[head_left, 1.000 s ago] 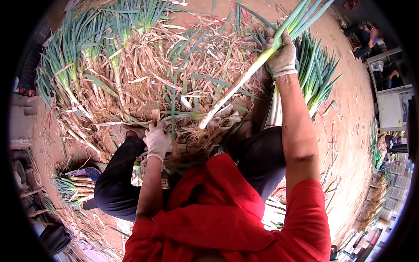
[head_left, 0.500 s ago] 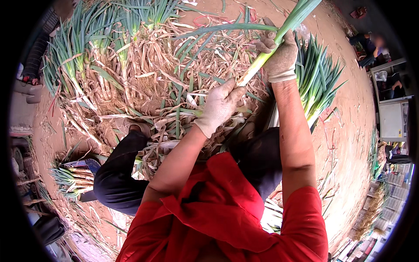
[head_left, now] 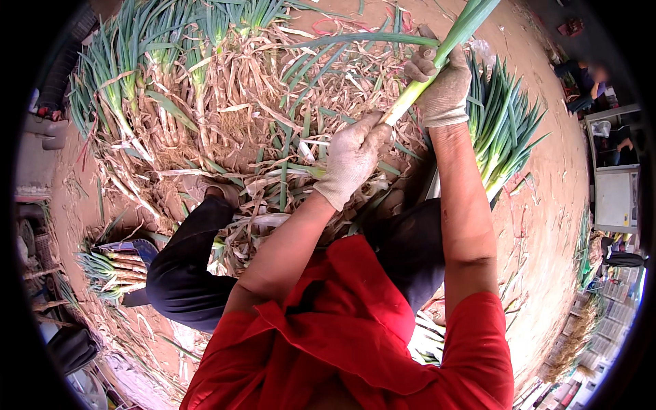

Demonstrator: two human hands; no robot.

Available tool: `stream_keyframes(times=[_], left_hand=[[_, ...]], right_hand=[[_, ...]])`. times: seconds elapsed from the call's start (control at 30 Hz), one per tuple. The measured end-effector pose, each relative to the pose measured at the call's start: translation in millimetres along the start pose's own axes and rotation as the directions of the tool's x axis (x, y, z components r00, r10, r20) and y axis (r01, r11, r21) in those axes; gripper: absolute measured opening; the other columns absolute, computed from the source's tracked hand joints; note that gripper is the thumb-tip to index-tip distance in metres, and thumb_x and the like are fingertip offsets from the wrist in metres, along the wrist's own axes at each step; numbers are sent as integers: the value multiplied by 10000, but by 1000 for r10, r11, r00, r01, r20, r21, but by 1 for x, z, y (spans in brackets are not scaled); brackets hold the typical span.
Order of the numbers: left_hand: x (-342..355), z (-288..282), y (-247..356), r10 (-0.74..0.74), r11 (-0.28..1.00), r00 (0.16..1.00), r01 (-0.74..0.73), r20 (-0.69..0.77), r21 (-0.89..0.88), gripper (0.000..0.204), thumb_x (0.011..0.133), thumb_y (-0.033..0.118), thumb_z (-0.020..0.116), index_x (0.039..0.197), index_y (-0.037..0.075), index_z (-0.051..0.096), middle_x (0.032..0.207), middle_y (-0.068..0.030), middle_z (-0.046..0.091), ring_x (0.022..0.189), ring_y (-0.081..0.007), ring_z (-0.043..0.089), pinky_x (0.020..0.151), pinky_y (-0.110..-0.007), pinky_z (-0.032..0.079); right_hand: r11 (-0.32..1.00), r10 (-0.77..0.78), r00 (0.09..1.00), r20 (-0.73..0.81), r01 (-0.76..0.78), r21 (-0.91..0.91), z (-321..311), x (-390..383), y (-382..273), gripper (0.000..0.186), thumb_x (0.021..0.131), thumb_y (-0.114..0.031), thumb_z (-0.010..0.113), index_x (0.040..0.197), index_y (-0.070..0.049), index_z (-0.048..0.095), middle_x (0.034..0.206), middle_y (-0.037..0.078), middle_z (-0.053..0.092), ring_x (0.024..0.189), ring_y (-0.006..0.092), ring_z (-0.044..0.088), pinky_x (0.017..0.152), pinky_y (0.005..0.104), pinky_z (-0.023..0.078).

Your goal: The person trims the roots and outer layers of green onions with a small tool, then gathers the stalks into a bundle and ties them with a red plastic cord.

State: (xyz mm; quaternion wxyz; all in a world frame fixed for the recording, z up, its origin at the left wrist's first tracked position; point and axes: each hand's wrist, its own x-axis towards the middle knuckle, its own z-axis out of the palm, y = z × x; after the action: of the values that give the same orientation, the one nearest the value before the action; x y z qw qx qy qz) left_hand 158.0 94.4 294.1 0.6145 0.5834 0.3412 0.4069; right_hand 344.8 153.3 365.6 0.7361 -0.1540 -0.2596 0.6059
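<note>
A long green onion (head_left: 413, 93) slants up to the upper right between my gloved hands. My left hand (head_left: 352, 156) is closed round its pale brownish lower stalk. My right hand (head_left: 443, 94) grips it higher up, where the stem turns green; one long leaf bends off leftward. Beneath them is a litter of dry peelings and cut leaves (head_left: 287, 123). Behind my right hand stands a bundle of green onions (head_left: 499, 143), white at the base.
Unpeeled green onions (head_left: 126, 96) lie heaped at upper left. A small pile of them (head_left: 113, 273) is by my left leg (head_left: 181, 280). At the right are another person (head_left: 581, 78), a pale cabinet (head_left: 615, 195) and stacked blocks (head_left: 611, 314). Clutter (head_left: 72, 348) lines the left edge.
My left hand has risen rightward from the peelings and taken hold of the stalk's lower part. My right hand holds the onion more upright and has shifted slightly right.
</note>
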Motion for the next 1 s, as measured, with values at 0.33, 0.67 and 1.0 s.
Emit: stream_keyframes(times=[0.33,0.67,1.0], left_hand=[[3,-24,-3,-225,826,974,184,-13,-534,289,969,227,578,1101,-29,600,932,-97,649,804,-174,632,675,-281,533],[-1,-23,13,372,732,927,-261,-48,629,138,881,114,661,940,-8,684,857,-105,671,723,-172,627,644,-283,502],[-7,-79,-45,-363,527,924,307,118,-793,182,990,241,521,967,63,553,864,-29,569,713,-157,581,646,-377,558]], right_hand=[[1000,28,1000,-5,-28,1,0,7,10,520,977,-376,445,1190,94,509,722,83,512,503,129,413,449,255,372],[995,20,997,-69,-27,-93,6,1,25,526,987,-381,425,1208,88,512,720,65,517,499,128,411,456,254,375],[996,-3,977,-211,-16,-87,-23,14,11,433,988,-386,445,1138,7,549,695,54,515,521,140,442,473,281,379]])
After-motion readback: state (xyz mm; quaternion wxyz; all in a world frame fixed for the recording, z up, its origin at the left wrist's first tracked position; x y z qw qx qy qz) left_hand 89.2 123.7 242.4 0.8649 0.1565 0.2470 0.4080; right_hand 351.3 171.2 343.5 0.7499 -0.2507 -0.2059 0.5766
